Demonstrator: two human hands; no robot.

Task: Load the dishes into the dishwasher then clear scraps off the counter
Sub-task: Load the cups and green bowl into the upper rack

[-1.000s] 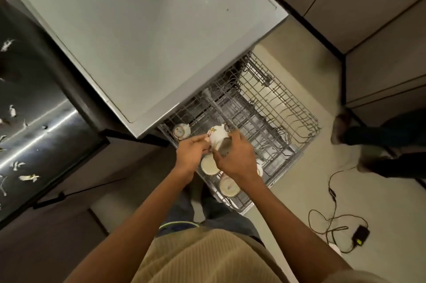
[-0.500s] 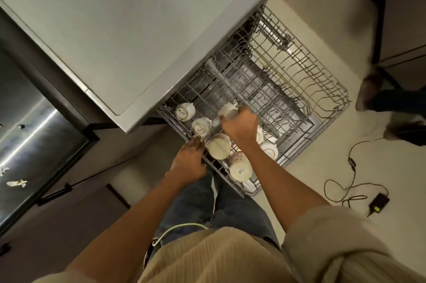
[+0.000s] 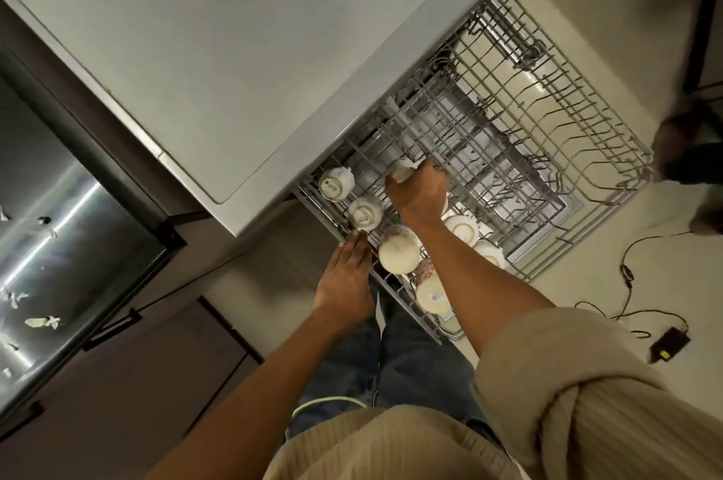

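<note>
I see my right hand (image 3: pixel 416 193) curled round a white cup (image 3: pixel 403 169) in the rack (image 3: pixel 610 182), near the rack's left edge; which way its mouth points I cannot tell. My left hand (image 3: pixel 346 276) rests on the rack's front rim, fingers straight and together.

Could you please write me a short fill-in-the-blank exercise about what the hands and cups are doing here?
1. The right hand grips a ____ over the rack.
2. The left hand rests at the rack's ____ edge.
3. The cups already in the rack stand ____ down.
4. Scraps lie on the ____.

Missing words: cup; front; upside; counter
</note>
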